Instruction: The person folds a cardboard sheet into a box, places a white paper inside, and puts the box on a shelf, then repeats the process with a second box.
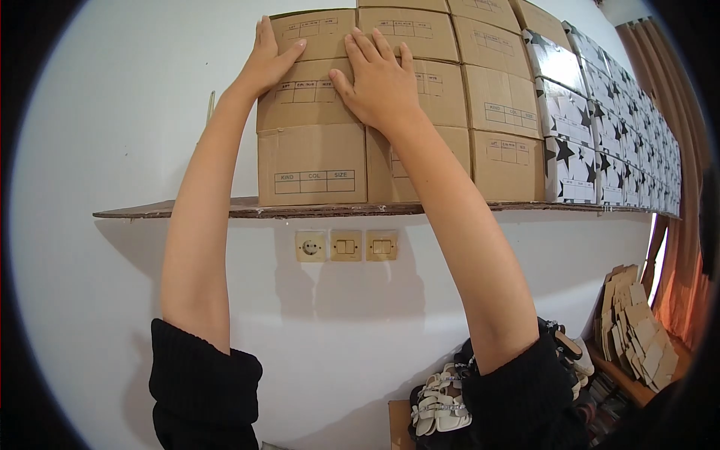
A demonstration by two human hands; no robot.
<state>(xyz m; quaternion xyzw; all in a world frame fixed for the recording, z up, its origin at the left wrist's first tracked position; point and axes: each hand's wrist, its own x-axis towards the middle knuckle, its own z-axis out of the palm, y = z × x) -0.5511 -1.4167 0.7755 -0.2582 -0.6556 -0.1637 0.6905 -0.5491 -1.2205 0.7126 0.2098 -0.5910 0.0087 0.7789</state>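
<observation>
A brown cardboard box (322, 37) tops the leftmost column of a stack on a wall shelf. My left hand (268, 61) lies against its left side, fingers stretched upward along the edge and thumb on the front face. Across the seam with the neighbouring box (427, 41), my right hand (381, 84) rests flat with spread fingers. Its thumb touches the middle box (304, 97) of the left column. Beneath that sits a bottom box (311, 165) printed with KIND, COL and SIZE. Neither hand is wrapped round a box.
The wooden shelf (247, 210) has a rough front edge. White star-patterned boxes (570, 112) continue to the right. Below are a socket (310, 246) and switches (346, 246). Sandals (442, 405) and flattened cardboard (637, 330) lie lower right, near an orange-brown curtain (679, 277).
</observation>
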